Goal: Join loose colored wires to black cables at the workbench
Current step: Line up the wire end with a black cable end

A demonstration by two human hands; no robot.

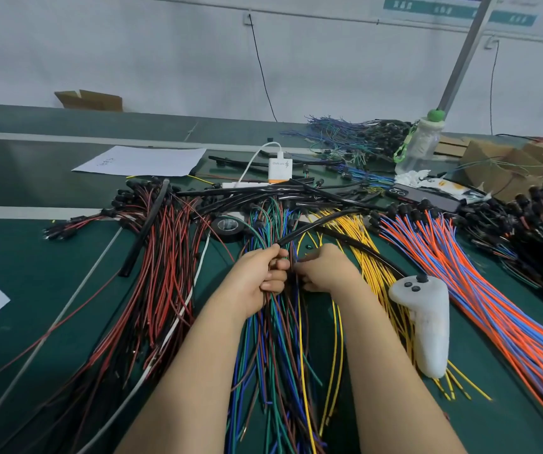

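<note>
Head view looks down on two bare forearms reaching over a green workbench (34,290). The left hand (260,276) is closed round the end of one black cable (309,226) along with a few strands of the green, blue and brown wires (273,339) beneath it. Just beside it, the right hand (326,270) has its fingers curled, pinching thin strands of that same bundle; which strand cannot be told. Four loose bundles fan across the mat: red and black wires (165,273) at left, the mixed bundle in the middle, yellow wires (371,267), then orange and blue wires (480,283) at right. One white plastic handle (427,322) lies on the yellow wires. Farther off sit one roll of black tape (227,226), one white charger (280,167), two sheets of paper (142,160), one bottle (419,145) with a green cap, and a cardboard box (90,99) by the wall.
</note>
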